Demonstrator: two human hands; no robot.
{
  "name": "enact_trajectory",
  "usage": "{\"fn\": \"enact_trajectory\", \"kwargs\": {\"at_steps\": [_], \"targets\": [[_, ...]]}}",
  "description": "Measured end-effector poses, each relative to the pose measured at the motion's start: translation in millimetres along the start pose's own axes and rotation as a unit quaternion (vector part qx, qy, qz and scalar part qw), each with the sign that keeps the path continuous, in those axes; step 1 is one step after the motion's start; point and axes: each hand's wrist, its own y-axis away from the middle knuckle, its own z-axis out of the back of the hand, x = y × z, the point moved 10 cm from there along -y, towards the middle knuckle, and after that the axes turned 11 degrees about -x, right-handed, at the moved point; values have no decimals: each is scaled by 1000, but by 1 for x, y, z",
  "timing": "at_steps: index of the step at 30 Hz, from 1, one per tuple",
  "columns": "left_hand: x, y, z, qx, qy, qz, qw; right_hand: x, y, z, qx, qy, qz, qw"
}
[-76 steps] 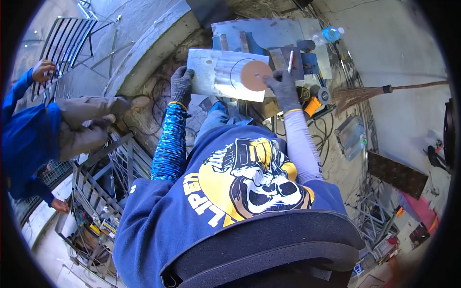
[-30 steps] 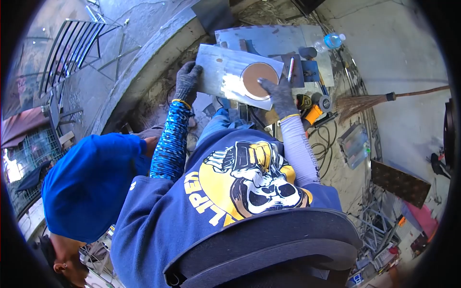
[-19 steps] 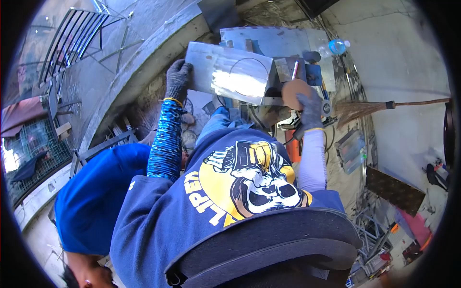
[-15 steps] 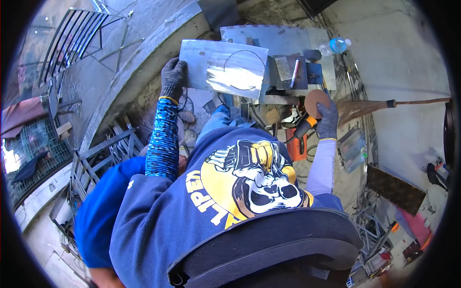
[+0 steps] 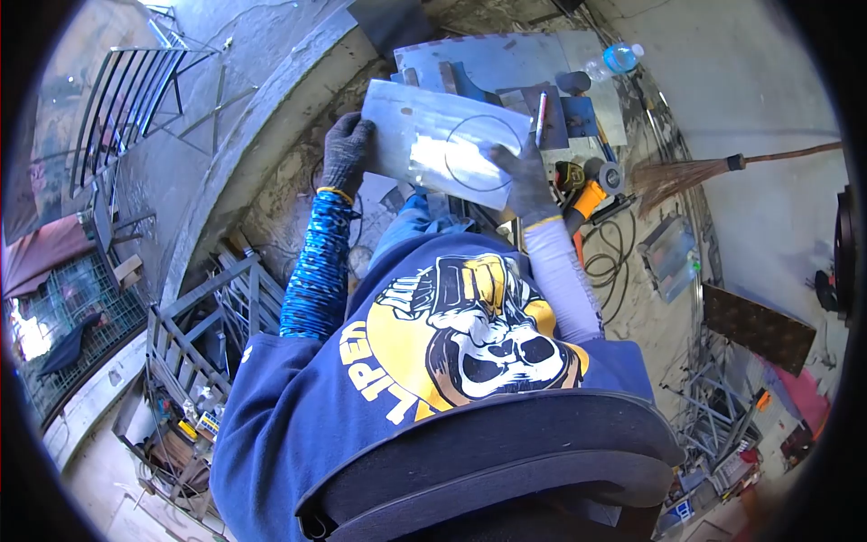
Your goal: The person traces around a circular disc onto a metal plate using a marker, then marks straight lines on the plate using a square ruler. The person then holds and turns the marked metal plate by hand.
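My left hand [image 5: 348,152], in a dark knit glove, grips the left edge of a shiny metal sheet [image 5: 397,144]. On the sheet's right half is a drawn dark circle [image 5: 449,140], with bright light reflecting inside it. My right hand [image 5: 528,181], gloved too and slightly blurred, is closed on the sheet's right edge, its thumb over the circle's rim. The underside of the sheet and the fingers there are hidden. Just right of that hand lies an orange angle grinder [image 5: 587,203] with a grey disc [image 5: 611,177].
Behind the sheet, a metal-topped work surface [image 5: 542,59] carries a red-and-white marker [image 5: 542,117], dark metal plates [image 5: 578,122] and a water bottle [image 5: 619,60]. A broom [image 5: 686,176] lies at right. Metal frames [image 5: 203,321] stand at left, and a cable [image 5: 614,262] coils on the floor.
My right hand has moved left from above the grinder to the metal sheet. The brown disc it held is out of sight. The sheet has shifted right and tilted; the person in blue at left is gone.
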Motion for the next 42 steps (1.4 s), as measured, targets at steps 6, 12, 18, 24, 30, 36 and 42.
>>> {"fn": "enact_trajectory", "kwargs": {"at_steps": [6, 12, 18, 24, 30, 36, 42], "targets": [[-16, -3, 27, -39, -13, -5, 999, 17, -7, 22, -17, 168, 21, 985], [-20, -21, 73, -104, -20, -35, 994, 71, 0, 104, -105, 96, 15, 990], [-6, -10, 40, -47, -3, -10, 999, 60, 8, 40, -46, 188, 33, 981], [-7, 9, 15, -17, 15, -12, 1000, 11, 10, -20, -54, 161, 38, 985], [-11, -5, 66, -72, -8, -4, 997, 49, 6, 62, -95, 223, 37, 969], [-10, -9, 82, -96, 7, 3, 995, 54, -5, 128, -101, 201, 26, 974], [5, 7, 30, -29, 19, 12, 999, 13, 15, -7, 19, 82, -45, 995]]}}
